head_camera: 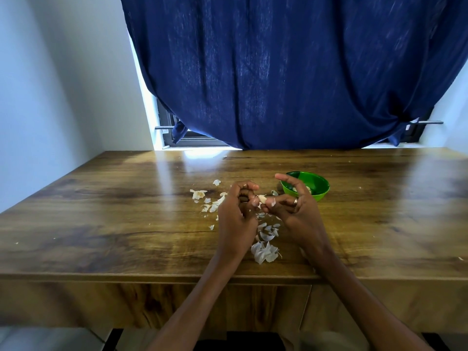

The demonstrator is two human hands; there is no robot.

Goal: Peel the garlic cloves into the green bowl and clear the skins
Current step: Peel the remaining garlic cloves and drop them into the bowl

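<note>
A: What lies nearest the front edge of the bench?

B: A heap of papery garlic skins, with more flakes trailing up between the two wrists and off to the left.

A: And the hands?

B: The left hand is curled, its fingertips pinching a garlic clove. The right hand meets it there, thumb and a finger pinching the same clove, its forefinger lifted and its other fingers bent; a ring shows on one.

A: Where is the green bowl?

B: Just beyond the right hand, partly hidden by it, with pale peeled cloves inside. Behind the bench hangs a dark blue curtain.
</note>
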